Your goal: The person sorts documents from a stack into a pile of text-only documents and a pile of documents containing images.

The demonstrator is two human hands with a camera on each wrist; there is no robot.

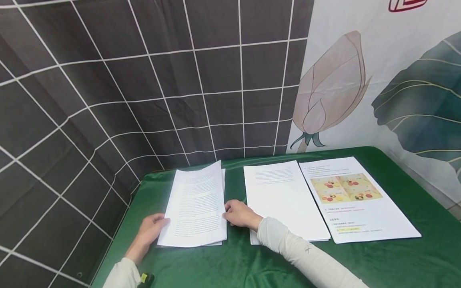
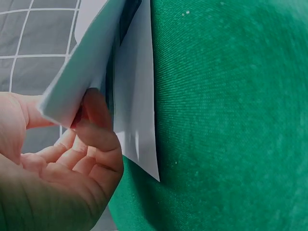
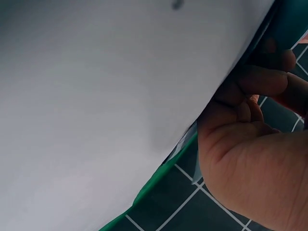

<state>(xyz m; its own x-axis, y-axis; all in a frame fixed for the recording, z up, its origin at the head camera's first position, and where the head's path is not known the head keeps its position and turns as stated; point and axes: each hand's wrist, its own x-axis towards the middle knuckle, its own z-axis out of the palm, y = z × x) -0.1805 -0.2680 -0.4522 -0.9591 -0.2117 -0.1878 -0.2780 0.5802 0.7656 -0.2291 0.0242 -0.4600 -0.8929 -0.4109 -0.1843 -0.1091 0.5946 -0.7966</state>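
A thin stack of printed sheets (image 1: 198, 208) is held up at a slight tilt between both hands on the left side of the table. My left hand (image 1: 147, 231) pinches its left edge between thumb and fingers; in the left wrist view the sheets (image 2: 79, 72) bend in that grip. Another white sheet (image 2: 137, 91) lies below them, apart from the held ones. My right hand (image 1: 242, 215) grips the right edge with curled fingers. In the right wrist view those fingers (image 3: 262, 79) are in shadow, partly hidden behind a broad white page (image 3: 106, 115).
A second paper stack (image 1: 284, 200), mostly blank, lies under the right forearm. Right of it is a page with colour pictures (image 1: 360, 216). Green cloth (image 1: 187, 268) covers the table; a dark curtain with white grid lines (image 1: 216, 72) hangs behind and left.
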